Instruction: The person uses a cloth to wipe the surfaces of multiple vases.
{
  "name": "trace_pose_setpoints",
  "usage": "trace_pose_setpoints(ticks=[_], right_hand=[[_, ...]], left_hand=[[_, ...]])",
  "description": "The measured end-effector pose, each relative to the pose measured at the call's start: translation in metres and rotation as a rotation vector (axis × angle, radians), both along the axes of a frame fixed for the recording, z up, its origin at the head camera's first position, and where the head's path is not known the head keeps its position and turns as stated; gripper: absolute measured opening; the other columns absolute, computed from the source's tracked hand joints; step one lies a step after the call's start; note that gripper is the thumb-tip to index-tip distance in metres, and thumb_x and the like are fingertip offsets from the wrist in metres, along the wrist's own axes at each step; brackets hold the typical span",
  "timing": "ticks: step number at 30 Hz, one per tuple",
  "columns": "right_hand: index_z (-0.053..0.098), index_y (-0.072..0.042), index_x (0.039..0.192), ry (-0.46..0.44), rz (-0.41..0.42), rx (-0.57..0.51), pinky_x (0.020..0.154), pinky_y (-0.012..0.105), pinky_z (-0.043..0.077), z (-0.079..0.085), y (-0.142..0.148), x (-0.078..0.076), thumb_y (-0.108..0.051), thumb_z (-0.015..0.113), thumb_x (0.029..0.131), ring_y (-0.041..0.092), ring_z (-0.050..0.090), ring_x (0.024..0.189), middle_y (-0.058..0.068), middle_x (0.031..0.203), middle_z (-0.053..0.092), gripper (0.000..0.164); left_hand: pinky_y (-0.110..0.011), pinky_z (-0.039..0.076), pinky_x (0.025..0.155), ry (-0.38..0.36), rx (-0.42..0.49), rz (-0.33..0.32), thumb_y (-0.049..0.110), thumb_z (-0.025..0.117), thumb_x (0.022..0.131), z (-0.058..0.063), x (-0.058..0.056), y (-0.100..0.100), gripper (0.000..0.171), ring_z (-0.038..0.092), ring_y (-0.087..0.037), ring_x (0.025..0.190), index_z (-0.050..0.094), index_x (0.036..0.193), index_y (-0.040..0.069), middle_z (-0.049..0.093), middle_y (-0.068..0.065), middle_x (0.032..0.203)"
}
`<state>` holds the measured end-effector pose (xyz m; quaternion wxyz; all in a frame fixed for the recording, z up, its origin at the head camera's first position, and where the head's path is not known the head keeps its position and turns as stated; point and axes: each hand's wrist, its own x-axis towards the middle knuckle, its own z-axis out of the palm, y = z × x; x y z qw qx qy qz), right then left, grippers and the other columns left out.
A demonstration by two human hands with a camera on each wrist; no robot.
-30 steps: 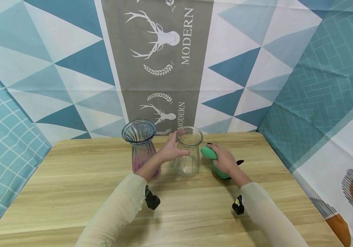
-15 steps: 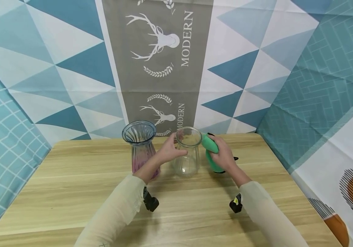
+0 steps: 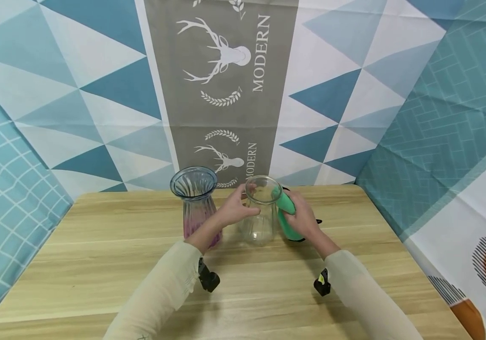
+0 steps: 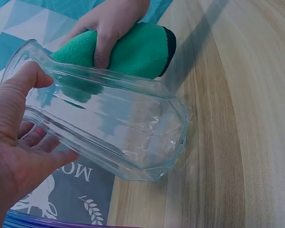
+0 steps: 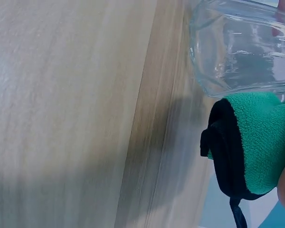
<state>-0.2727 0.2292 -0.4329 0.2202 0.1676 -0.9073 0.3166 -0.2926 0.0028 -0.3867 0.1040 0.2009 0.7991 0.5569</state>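
A clear glass vase [image 3: 258, 229] stands upright at the back middle of the table. My left hand [image 3: 235, 208] holds it round the neck, the thumb in front, as the left wrist view shows. My right hand [image 3: 302, 215] grips a folded green towel [image 3: 290, 226] with black edging. The towel lies against the vase's right side, and its upper part shows through the glass near the rim. In the right wrist view the towel [image 5: 261, 142] hangs close beside the vase [image 5: 247, 52], a black loop dangling from its edge.
Left of the clear vase stands a ribbed glass vase [image 3: 194, 208], blue at the top and pink below, close to my left forearm. Behind the wooden table [image 3: 98, 264] hangs a patterned cloth [image 3: 226, 94] with deer heads and triangles.
My right hand has carried the green towel leftward, from apart from the clear vase to against its side. My left hand keeps its hold on the vase, which stays in place.
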Motion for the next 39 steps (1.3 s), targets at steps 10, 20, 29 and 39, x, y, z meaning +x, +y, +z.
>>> trace_pose_setpoints(ticks=[10, 20, 29, 39], right_hand=[[0.051, -0.009, 0.132, -0.054, 0.021, 0.166, 0.088, 0.050, 0.048, -0.006, 0.006, 0.003, -0.005, 0.064, 0.084, 0.033, 0.056, 0.108, 0.016, 0.118, 0.059, 0.050], [0.049, -0.011, 0.134, -0.168, 0.012, 0.504, 0.085, 0.054, 0.049, -0.014, 0.017, 0.011, -0.004, 0.068, 0.079, 0.038, 0.054, 0.112, 0.016, 0.125, 0.056, 0.059], [0.042, -0.012, 0.140, -0.216, -0.048, 0.191, 0.086, 0.055, 0.047, -0.001, 0.022, 0.005, -0.008, 0.059, 0.087, 0.036, 0.053, 0.114, 0.017, 0.134, 0.050, 0.056], [0.043, -0.010, 0.138, -0.097, -0.024, -0.066, 0.083, 0.050, 0.047, 0.019, 0.007, 0.002, -0.010, 0.060, 0.089, 0.031, 0.054, 0.105, 0.016, 0.127, 0.052, 0.052]], left_hand=[[-0.046, 0.042, 0.104, -0.007, -0.026, 0.012, 0.008, 0.072, 0.075, 0.004, 0.004, 0.000, 0.069, 0.034, -0.037, 0.136, 0.040, 0.136, 0.014, 0.042, -0.012, 0.139], [-0.049, 0.033, 0.111, 0.000, 0.026, -0.010, 0.005, 0.069, 0.077, 0.001, 0.004, -0.003, 0.070, 0.034, -0.038, 0.136, 0.037, 0.139, 0.013, 0.040, -0.015, 0.143], [-0.055, 0.029, 0.110, 0.052, 0.013, 0.023, 0.023, 0.078, 0.074, -0.006, 0.008, 0.002, 0.081, 0.030, -0.038, 0.138, 0.035, 0.142, 0.016, 0.035, -0.012, 0.147], [-0.045, 0.044, 0.098, 0.166, -0.074, 0.194, 0.037, 0.084, 0.066, -0.008, 0.013, 0.015, 0.089, 0.045, -0.030, 0.117, 0.040, 0.139, 0.012, 0.036, -0.012, 0.128]])
